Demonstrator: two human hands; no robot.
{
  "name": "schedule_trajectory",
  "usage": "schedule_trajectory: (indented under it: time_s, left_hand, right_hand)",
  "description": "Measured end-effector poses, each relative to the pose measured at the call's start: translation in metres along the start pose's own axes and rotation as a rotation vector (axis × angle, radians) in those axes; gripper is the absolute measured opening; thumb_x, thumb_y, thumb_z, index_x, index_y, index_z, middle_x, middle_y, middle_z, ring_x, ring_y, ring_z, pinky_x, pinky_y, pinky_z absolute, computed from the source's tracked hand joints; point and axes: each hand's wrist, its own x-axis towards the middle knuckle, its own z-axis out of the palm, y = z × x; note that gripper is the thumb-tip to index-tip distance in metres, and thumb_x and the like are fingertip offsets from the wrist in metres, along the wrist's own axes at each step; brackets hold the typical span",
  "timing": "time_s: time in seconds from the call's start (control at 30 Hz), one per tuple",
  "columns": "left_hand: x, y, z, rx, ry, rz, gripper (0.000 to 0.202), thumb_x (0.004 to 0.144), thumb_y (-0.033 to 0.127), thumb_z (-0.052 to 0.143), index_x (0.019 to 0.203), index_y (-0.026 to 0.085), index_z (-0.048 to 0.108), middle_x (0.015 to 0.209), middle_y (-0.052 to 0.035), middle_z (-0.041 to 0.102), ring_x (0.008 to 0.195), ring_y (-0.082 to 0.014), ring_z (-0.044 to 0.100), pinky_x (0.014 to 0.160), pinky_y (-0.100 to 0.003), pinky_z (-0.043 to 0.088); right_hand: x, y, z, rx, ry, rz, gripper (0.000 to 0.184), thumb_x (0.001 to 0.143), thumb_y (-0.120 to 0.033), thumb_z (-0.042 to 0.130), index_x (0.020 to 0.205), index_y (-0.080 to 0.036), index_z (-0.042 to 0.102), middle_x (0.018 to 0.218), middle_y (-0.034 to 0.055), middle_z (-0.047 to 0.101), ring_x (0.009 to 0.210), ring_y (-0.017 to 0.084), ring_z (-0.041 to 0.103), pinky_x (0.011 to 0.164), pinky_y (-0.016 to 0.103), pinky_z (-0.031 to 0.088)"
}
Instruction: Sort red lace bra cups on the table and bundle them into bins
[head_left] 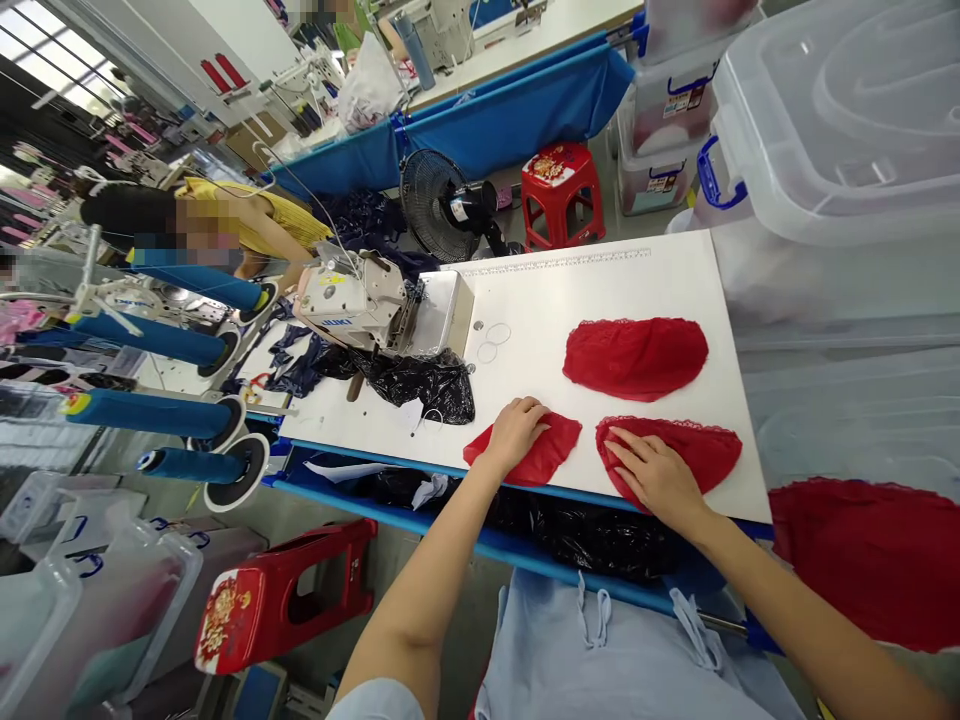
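Observation:
My left hand [517, 435] rests on a small red fabric piece [559, 447] at the table's front edge, its fingers slightly bent and the thumb apart. To its right, my right hand [664, 478] lies with fingers stretched over a red lace-edged fabric piece [712, 455], touching its left end. Behind that lies another red lace-trimmed piece [636, 358], flat and touched by neither hand. All three rest on the white sewing table [525, 290]. What is under my fingertips is hidden.
A sewing machine [360, 305] stands left of the fabric, with a black plastic bag [431, 385] in front of it. Blue thread cones [150, 415] jut at left. More red fabric [870, 560] lies at right, below a clear lidded bin [847, 120]. Across the table sits a person in yellow.

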Motion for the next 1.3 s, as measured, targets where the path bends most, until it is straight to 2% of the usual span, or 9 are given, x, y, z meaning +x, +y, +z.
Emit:
schedule_trajectory:
  time_s: [0.23, 0.37, 0.5, 0.67, 0.77, 0.87, 1.07, 1.2, 1.3]
  left_hand:
    - [0.013, 0.011, 0.006, 0.144, -0.106, -0.070, 0.031, 0.084, 0.022, 0.064, 0.114, 0.022, 0.059, 0.113, -0.0107, 0.061, 0.103, -0.0275, 0.057, 0.091, -0.041, 0.042]
    - [0.020, 0.014, 0.004, 0.115, -0.205, -0.123, 0.018, 0.081, 0.017, 0.063, 0.099, 0.022, 0.062, 0.095, -0.0060, 0.066, 0.087, -0.0240, 0.062, 0.077, -0.033, 0.045]
    - [0.017, 0.016, 0.000, 0.032, -0.261, -0.147, 0.012, 0.080, 0.014, 0.058, 0.086, 0.023, 0.063, 0.089, -0.0051, 0.067, 0.084, -0.0242, 0.062, 0.071, -0.032, 0.044]
    - [0.010, 0.023, 0.007, -0.120, -0.271, -0.151, 0.020, 0.073, 0.007, 0.052, 0.083, 0.022, 0.060, 0.086, -0.0036, 0.065, 0.082, -0.0220, 0.060, 0.075, -0.032, 0.046]
    - [0.003, 0.028, 0.009, -0.231, -0.245, -0.163, 0.021, 0.070, 0.006, 0.046, 0.083, 0.020, 0.055, 0.088, -0.0031, 0.063, 0.080, -0.0182, 0.057, 0.076, -0.030, 0.046]
    - [-0.005, 0.039, 0.002, -0.344, -0.240, -0.168, 0.021, 0.071, 0.007, 0.041, 0.086, 0.019, 0.050, 0.082, -0.0002, 0.061, 0.071, -0.0143, 0.053, 0.068, -0.027, 0.045]
    - [-0.010, 0.095, -0.016, -0.449, -0.211, -0.145, 0.005, 0.079, 0.023, 0.050, 0.083, 0.022, 0.047, 0.072, 0.0050, 0.052, 0.059, -0.0111, 0.043, 0.058, -0.024, 0.035]
    - [-0.005, 0.135, -0.025, -0.524, -0.187, -0.115, 0.008, 0.081, 0.026, 0.053, 0.080, 0.021, 0.046, 0.072, 0.0046, 0.051, 0.063, -0.0112, 0.043, 0.058, -0.023, 0.033]
    - [-0.006, 0.158, -0.031, -0.762, -0.231, -0.075, 0.006, 0.077, 0.020, 0.054, 0.080, 0.019, 0.049, 0.073, 0.0040, 0.050, 0.065, -0.0101, 0.043, 0.059, -0.021, 0.035]
  right_hand:
    - [0.012, -0.020, 0.017, -0.190, 0.026, 0.053, 0.038, 0.094, -0.027, 0.042, 0.124, -0.018, 0.063, 0.137, 0.0144, 0.055, 0.095, 0.033, 0.055, 0.070, 0.048, 0.051]
    - [0.012, -0.022, 0.019, -0.200, 0.043, 0.062, 0.039, 0.092, -0.029, 0.047, 0.126, -0.017, 0.061, 0.136, 0.0143, 0.055, 0.097, 0.034, 0.055, 0.072, 0.047, 0.050]
    - [0.012, -0.024, 0.020, -0.145, 0.067, 0.102, 0.038, 0.091, -0.028, 0.046, 0.126, -0.019, 0.059, 0.135, 0.0146, 0.056, 0.099, 0.034, 0.055, 0.074, 0.048, 0.049]
    - [0.025, -0.033, 0.027, 0.030, 0.115, 0.207, 0.031, 0.089, -0.034, 0.051, 0.108, -0.014, 0.065, 0.121, 0.0212, 0.060, 0.099, 0.036, 0.056, 0.081, 0.051, 0.048]
    - [0.032, -0.035, 0.026, 0.203, 0.142, 0.264, 0.024, 0.090, -0.032, 0.046, 0.088, -0.018, 0.066, 0.105, 0.0179, 0.064, 0.092, 0.032, 0.059, 0.081, 0.049, 0.048]
    - [0.030, -0.034, 0.016, 0.433, 0.179, 0.308, 0.025, 0.091, -0.035, 0.044, 0.080, -0.021, 0.062, 0.092, 0.0111, 0.067, 0.086, 0.027, 0.063, 0.081, 0.044, 0.051]
    - [0.009, -0.051, -0.018, 0.843, 0.298, 0.452, 0.034, 0.096, -0.049, 0.039, 0.105, -0.022, 0.058, 0.103, 0.0078, 0.070, 0.094, 0.021, 0.067, 0.080, 0.033, 0.056]
    - [0.004, -0.065, -0.051, 1.024, 0.325, 0.480, 0.042, 0.084, -0.055, 0.059, 0.109, -0.022, 0.058, 0.107, 0.0074, 0.071, 0.095, 0.023, 0.068, 0.084, 0.034, 0.057]
    - [-0.002, -0.067, -0.076, 1.047, 0.349, 0.547, 0.043, 0.074, -0.053, 0.070, 0.102, -0.021, 0.063, 0.098, 0.0050, 0.073, 0.087, 0.023, 0.069, 0.081, 0.033, 0.058]
